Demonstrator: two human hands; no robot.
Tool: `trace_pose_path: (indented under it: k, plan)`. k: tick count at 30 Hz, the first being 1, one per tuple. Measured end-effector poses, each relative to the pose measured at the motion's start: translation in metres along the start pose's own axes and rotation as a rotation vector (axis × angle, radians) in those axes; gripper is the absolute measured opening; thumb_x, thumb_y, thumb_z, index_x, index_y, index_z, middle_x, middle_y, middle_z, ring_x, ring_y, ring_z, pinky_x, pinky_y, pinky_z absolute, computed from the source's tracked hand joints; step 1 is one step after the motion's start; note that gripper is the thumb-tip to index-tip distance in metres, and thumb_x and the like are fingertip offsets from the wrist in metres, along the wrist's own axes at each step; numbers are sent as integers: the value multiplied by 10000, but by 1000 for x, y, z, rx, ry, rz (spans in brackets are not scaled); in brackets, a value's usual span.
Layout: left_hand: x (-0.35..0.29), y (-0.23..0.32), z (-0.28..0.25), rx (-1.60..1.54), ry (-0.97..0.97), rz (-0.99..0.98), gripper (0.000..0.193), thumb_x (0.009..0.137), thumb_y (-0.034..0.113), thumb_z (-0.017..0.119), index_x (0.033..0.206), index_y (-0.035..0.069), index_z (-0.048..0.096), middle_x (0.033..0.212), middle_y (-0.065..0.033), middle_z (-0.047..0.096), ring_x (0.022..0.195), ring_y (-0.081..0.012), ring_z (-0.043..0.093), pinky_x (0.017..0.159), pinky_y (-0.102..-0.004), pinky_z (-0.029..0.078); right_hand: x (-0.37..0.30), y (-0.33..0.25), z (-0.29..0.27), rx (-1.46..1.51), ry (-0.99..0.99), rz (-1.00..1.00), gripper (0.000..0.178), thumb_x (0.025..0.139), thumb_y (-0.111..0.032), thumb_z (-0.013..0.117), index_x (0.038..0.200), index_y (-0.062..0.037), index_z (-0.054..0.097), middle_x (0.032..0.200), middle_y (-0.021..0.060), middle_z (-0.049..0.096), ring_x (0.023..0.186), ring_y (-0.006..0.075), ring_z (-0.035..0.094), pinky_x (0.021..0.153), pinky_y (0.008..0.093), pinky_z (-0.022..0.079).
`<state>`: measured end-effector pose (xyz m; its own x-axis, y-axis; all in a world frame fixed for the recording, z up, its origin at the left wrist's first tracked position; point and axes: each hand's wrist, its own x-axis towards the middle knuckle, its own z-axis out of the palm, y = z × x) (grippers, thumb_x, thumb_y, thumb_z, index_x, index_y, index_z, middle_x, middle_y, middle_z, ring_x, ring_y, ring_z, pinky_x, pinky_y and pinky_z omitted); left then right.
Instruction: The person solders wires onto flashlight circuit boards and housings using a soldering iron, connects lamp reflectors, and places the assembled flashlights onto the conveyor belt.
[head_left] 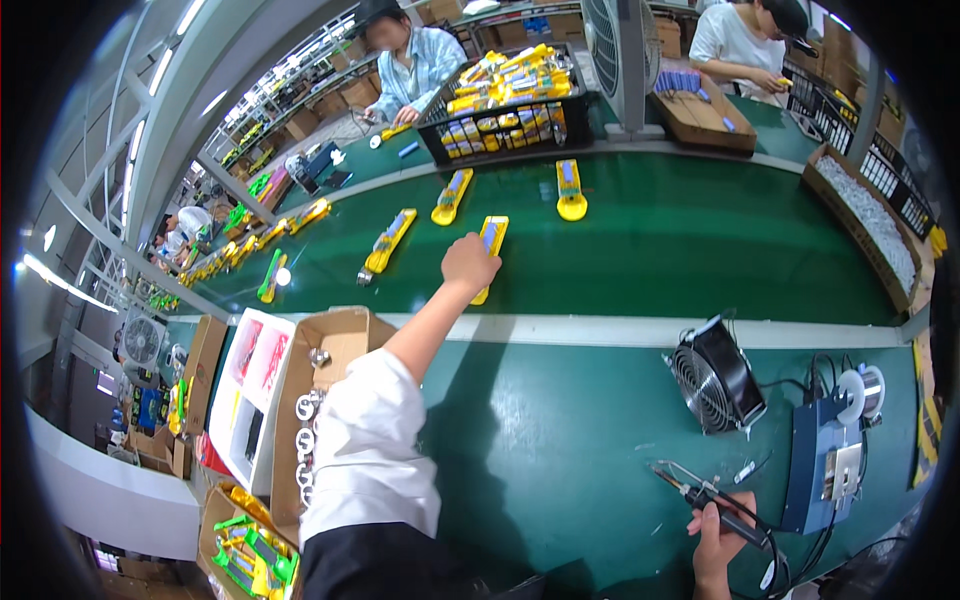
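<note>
My left hand (470, 264) reaches across to the green belt (700, 240). Its fingers are closed around a yellow plastic housing (494, 232) with a bluish insert; the palm hides the middle of that piece. At the lower right, my right hand (722, 540) grips a soldering iron (735, 520) by its dark handle. The iron's metal tip, with a thin curved tube beside it, points up and left over the green bench (560, 430). Close by lies a small white part with a thin wire (745, 470).
More yellow housings (570, 190) lie along the belt. Beyond stands a black crate (505, 135) of them. A small black fan (712, 378) and a blue soldering station (822, 465) with a solder spool occupy the right. Cardboard boxes (345, 335) line the left. Two people work opposite.
</note>
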<state>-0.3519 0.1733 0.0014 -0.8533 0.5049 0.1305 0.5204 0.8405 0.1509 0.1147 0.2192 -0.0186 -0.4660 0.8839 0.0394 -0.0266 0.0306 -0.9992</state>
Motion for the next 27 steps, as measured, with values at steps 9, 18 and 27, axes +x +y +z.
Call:
trace_pose_path:
  k: [9,18,27]
  plan:
    - [97,7,14,-332,250,-70,531,634,475,629,895,26,521,937,-176,573,923,-295,546,762,-395,443,13,-13,-3,-210,87,-49,213,789,-192,549,804,6,470,548,77,520,464,145,492,471,249,408]
    - [136,-63,35,61,141,-237,431,663,322,628,966,33,525,969,-167,567,933,-302,532,751,-391,457,15,-5,0,-217,101,-124,251,778,-237,563,768,5,500,541,70,512,441,124,469,429,236,371]
    - [38,-66,-32,42,345,101,434,592,188,698,882,9,430,747,-155,590,740,-317,576,621,-382,482,11,-7,0,-132,74,-120,181,786,-154,557,823,3,476,540,56,505,450,109,473,446,229,393]
